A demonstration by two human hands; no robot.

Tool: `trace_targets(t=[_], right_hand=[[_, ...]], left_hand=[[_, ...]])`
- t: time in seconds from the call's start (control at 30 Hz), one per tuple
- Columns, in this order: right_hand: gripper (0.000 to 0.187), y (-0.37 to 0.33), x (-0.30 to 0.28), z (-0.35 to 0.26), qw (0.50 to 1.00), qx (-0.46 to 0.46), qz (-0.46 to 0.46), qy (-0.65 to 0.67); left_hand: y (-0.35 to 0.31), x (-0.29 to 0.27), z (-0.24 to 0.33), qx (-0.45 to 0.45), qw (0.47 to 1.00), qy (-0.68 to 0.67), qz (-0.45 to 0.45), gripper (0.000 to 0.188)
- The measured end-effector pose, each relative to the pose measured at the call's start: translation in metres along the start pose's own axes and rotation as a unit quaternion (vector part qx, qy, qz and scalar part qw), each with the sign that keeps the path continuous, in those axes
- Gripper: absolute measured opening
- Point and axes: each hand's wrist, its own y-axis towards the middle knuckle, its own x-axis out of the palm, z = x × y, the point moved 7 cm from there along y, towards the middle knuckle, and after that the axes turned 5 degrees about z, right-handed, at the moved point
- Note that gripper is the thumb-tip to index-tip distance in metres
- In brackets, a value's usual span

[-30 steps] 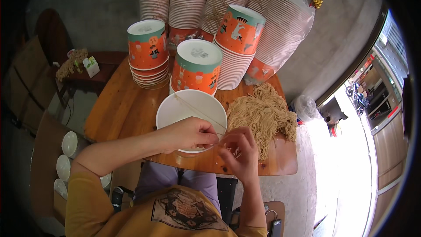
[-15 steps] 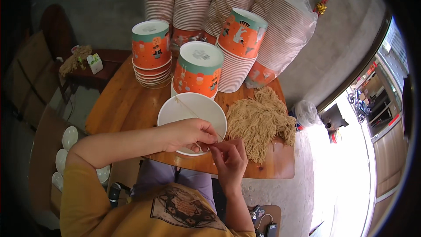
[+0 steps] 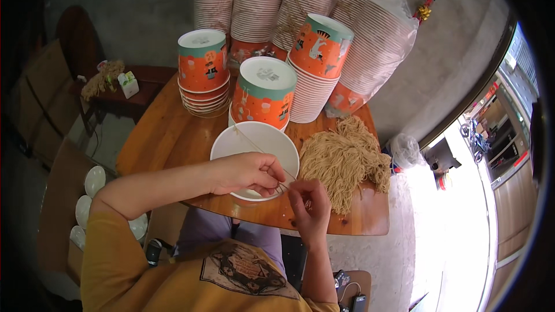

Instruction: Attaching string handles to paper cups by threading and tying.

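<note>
A white-lined paper bucket (image 3: 224,145) stands at the table's near edge, its open mouth facing me. Thin tan string (image 3: 252,142) runs from the bucket's far rim across the mouth to my hands. Over the near side of the mouth, my left hand (image 3: 245,173) is closed on the string with bent fingers. Just right of the rim, my right hand (image 3: 310,205) pinches the string between thumb and fingertips. Short strands show in the small gap between the hands. To the right of the bucket lies a thick bundle of tan strings (image 3: 341,162).
Upside-down orange and green paper buckets (image 3: 267,89) are stacked just beyond the open one, with another stack (image 3: 202,63) at left and one (image 3: 321,49) at right. Tall plastic-wrapped stacks (image 3: 376,32) stand behind. White bowl-like containers (image 3: 94,181) sit low at left.
My right hand has moved a little right and down, away from the left hand, widening the gap with string between them. The view has shifted slightly.
</note>
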Motion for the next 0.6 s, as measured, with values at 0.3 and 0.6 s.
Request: trace_targets(t=[0.3, 0.6], right_hand=[[0.014, -0.001, 0.004, -0.009, 0.996, 0.012, 0.026, -0.080], [0.012, 0.000, 0.004, -0.008, 0.993, 0.023, 0.040, -0.112]], left_hand=[[-0.010, 0.013, 0.014, 0.158, 0.968, 0.182, 0.065, 0.016], [-0.021, 0.023, 0.028, 0.270, 0.906, 0.306, 0.112, 0.021]])
